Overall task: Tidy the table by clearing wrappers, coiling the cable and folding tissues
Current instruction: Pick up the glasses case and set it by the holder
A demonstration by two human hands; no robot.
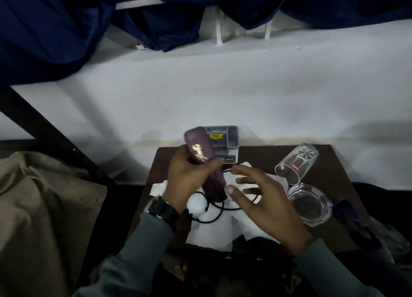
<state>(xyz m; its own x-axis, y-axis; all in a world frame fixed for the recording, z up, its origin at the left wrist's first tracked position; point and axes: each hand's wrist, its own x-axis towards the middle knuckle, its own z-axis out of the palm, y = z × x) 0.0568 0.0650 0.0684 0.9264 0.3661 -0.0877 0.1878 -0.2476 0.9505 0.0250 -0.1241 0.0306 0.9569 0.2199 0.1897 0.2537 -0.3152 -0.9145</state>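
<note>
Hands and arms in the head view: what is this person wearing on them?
The left hand and the right hand are bare, with no gloves. Long grey-blue sleeves cover both arms down to the wrists. A black wristwatch with a wide dark strap sits on the left wrist.

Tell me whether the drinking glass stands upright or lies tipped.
Tipped: the glass lies on its side on the table, beside the ashtray, mouth facing the camera.

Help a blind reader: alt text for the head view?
The left hand grips a purple wrapper over a dark table; open right hand hovers above white tissues and a black cable. Tipped tumbler, glass ashtray at right.
</note>
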